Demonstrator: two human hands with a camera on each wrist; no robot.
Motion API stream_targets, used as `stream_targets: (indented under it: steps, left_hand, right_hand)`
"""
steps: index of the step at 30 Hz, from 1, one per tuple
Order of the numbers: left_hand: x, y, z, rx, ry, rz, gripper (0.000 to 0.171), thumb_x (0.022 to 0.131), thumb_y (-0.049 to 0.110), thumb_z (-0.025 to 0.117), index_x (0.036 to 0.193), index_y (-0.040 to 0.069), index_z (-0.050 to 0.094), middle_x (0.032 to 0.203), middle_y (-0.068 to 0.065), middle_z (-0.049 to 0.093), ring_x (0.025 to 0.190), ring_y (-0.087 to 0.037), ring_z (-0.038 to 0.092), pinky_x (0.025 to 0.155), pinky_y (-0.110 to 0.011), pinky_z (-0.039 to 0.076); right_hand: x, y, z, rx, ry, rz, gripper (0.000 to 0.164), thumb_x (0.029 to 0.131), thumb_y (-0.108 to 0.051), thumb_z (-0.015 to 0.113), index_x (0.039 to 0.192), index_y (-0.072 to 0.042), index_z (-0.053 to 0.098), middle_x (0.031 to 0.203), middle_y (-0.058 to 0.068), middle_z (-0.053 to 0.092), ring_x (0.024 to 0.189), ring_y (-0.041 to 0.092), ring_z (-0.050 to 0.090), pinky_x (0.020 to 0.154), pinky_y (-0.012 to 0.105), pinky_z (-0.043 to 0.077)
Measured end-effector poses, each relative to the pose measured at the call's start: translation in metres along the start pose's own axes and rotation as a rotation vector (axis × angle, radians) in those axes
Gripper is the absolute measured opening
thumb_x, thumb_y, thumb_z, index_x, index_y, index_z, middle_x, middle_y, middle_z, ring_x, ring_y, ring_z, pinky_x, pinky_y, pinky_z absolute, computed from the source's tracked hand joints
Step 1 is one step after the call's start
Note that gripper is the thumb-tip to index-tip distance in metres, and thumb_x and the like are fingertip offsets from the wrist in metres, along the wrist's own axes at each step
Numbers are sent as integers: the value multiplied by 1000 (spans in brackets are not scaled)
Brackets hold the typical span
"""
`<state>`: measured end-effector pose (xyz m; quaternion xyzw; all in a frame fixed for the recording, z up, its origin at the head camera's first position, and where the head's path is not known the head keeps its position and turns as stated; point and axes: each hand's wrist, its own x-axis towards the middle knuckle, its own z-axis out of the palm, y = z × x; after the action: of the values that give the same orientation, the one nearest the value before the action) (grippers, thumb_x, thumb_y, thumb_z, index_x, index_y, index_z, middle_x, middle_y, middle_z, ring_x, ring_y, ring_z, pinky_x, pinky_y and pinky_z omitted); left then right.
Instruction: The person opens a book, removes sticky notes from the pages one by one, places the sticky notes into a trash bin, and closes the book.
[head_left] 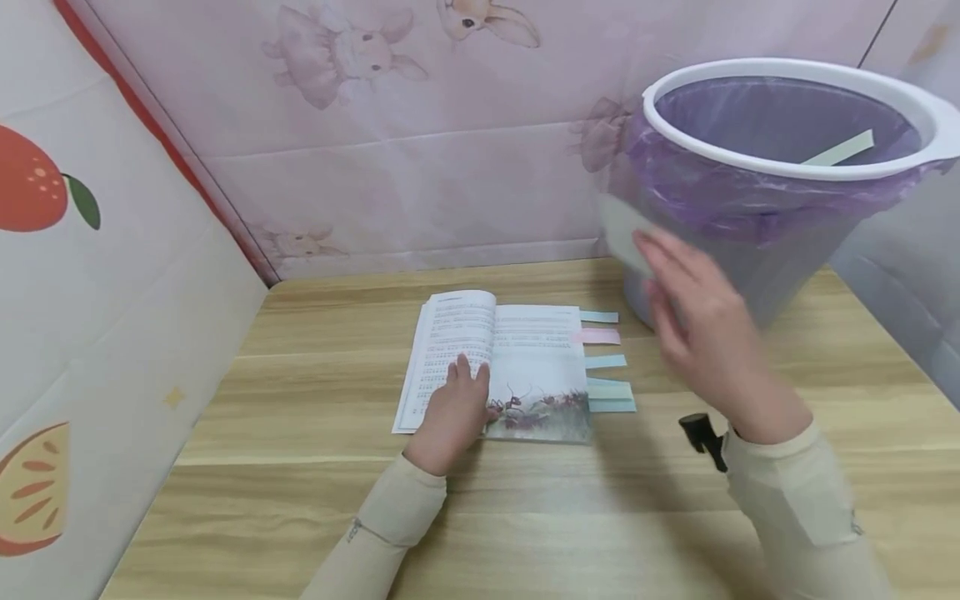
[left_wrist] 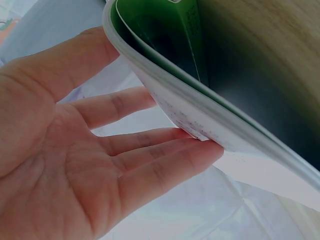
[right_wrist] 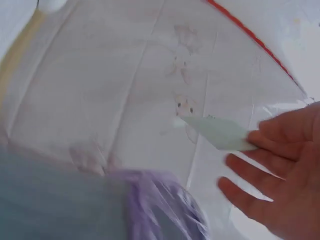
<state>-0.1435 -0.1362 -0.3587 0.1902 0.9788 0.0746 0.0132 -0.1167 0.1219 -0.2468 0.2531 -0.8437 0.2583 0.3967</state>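
An open book (head_left: 536, 350) lies on the wooden table, with an ant picture on its right page. My left hand (head_left: 453, 417) rests on the lower part of the left page near the fold. In the left wrist view, its fairly straight fingers (left_wrist: 165, 172) touch the printed page. Raised in front of the bin, my right hand (head_left: 705, 333) pinches a pale green slip of paper (right_wrist: 220, 132) between thumb and fingertips. This slip looks blurred in the head view. Blue, pink and green paper tabs (head_left: 600, 336) stick out from the book's right edge.
A grey bin (head_left: 738, 258) with a white rim (head_left: 780, 67) and a purple liner (head_left: 705, 200) stands at the back right. A pale green strip (head_left: 843, 150) shows inside it. Rabbit-printed fabric (head_left: 450, 192) hangs behind the table (head_left: 285, 467).
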Motion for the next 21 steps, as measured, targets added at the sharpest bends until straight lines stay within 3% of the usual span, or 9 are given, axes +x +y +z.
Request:
stream_targets:
  steps: [3, 6, 13, 21]
  left_hand:
    - [0, -1, 1, 7, 13, 2, 64, 83, 25, 76, 133, -5, 51, 134, -39, 42, 123, -49, 45, 77, -51, 54]
    - [1, -1, 2, 11, 20, 9, 63, 82, 24, 76, 132, -5, 51, 134, -39, 42, 123, -49, 46, 76, -51, 54]
    - [2, -1, 3, 5, 10, 14, 63, 84, 25, 75, 133, -6, 50, 134, -40, 41, 124, -50, 44, 76, -52, 54]
    - [0, 0, 2, 31, 31, 26, 63, 84, 26, 75, 132, -6, 51, 132, -40, 42, 122, -49, 46, 74, -50, 55]
  right_hand:
    - [16, 7, -13, -149, 169, -69, 37, 90, 8, 49, 127, 7, 57, 134, 16, 55, 121, 40, 50, 103, 48, 38]
    - [30, 21, -31, -290, 227, -49, 34, 96, 1, 44, 127, 7, 57, 134, 16, 55, 119, 42, 49, 99, 52, 36]
    - [39, 59, -60, -436, 74, 66, 52, 100, -27, 45, 135, 12, 44, 142, 24, 43, 127, 46, 37, 101, 61, 26]
    - [39, 70, -63, -470, -100, 200, 69, 97, -39, 53, 140, 13, 34, 146, 29, 35, 137, 44, 27, 110, 59, 18]
